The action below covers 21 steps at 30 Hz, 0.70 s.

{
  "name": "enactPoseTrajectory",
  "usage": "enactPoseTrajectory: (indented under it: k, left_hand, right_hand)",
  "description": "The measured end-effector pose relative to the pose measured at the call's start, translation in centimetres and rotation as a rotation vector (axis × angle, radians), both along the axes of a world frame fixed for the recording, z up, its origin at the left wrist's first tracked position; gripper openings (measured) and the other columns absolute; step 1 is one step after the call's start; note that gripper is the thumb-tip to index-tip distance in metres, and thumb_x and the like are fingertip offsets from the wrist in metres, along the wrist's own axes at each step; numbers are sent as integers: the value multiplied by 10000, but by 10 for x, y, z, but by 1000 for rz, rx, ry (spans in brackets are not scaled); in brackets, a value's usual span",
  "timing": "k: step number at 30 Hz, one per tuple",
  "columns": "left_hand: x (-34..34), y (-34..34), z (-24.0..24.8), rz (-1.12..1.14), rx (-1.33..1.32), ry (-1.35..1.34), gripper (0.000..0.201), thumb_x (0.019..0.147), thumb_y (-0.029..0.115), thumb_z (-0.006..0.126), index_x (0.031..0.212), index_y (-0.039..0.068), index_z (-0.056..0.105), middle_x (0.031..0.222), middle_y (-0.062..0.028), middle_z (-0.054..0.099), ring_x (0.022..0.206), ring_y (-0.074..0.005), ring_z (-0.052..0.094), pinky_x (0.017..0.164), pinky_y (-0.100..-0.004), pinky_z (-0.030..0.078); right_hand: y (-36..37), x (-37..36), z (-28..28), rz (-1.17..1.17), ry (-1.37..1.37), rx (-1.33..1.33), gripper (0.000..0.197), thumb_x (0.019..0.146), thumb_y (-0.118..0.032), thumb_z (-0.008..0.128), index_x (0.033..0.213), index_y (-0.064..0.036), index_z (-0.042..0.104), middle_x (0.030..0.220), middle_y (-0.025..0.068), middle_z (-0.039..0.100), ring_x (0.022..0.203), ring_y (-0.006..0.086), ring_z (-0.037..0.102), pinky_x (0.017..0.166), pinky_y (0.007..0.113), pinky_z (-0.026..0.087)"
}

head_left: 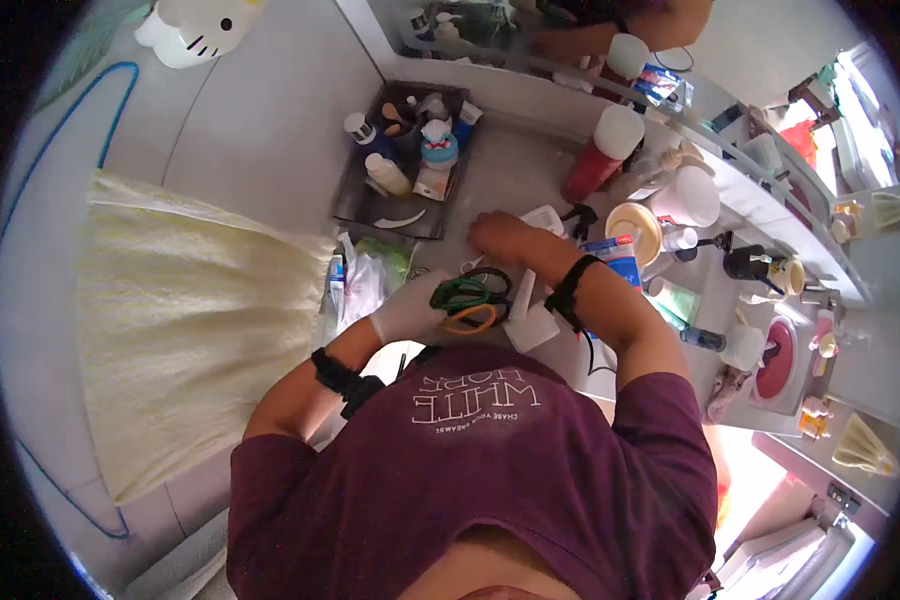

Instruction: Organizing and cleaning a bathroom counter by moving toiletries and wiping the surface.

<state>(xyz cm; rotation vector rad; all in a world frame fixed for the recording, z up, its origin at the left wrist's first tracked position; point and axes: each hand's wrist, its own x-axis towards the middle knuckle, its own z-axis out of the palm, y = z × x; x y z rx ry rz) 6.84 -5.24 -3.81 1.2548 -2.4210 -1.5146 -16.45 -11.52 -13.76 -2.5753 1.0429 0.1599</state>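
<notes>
My left hand [412, 310], pale in bright light, is closed around a bundle of green, black and orange loops [470, 300]. Whether these are scissor handles or bands I cannot tell. Just beyond it, my right hand [502, 238] reaches over the grey counter with its fingers bent down; their tips are hidden, so what they touch does not show. A small white loop-shaped thing [472, 266] lies below those fingers. Beside my right wrist are a white box-like item [545, 219] and a slim white stick-shaped piece [523, 294]. A white square [532, 328] lies close to my shirt.
A dark tray [342, 212] of bottles and jars stands at the back left. A red bottle with a white lid [592, 170], a cream-lidded jar [633, 234] and a blue box [620, 262] crowd the right. Plastic bags [367, 285] lie left; a yellowish towel [200, 330] hangs there.
</notes>
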Motion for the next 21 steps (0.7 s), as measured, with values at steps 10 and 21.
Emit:
enactPoseTrajectory:
  k: [10, 21]
  left_hand:
    - [25, -22, 100, 523, 208, 336, 418, 797, 137, 766, 1131, -7, 561, 974, -49, 612, 922, -130, 569, 831, -300, 482]
    - [37, -98, 74, 449, -411, 583, 290, 893, 146, 664, 1142, 11, 602, 1049, -52, 644, 965, -137, 600, 870, -294, 482]
  right_hand:
    - [-3, -23, 42, -363, -530, 113, 266, 819, -189, 708, 1054, -102, 618, 908, 83, 644, 883, 270, 608, 786, 393, 488]
    - [-42, 53, 164, -380, -1364, 99, 515, 891, -56, 674, 1340, -70, 422, 1122, 62, 633, 1030, 128, 598, 852, 293, 513]
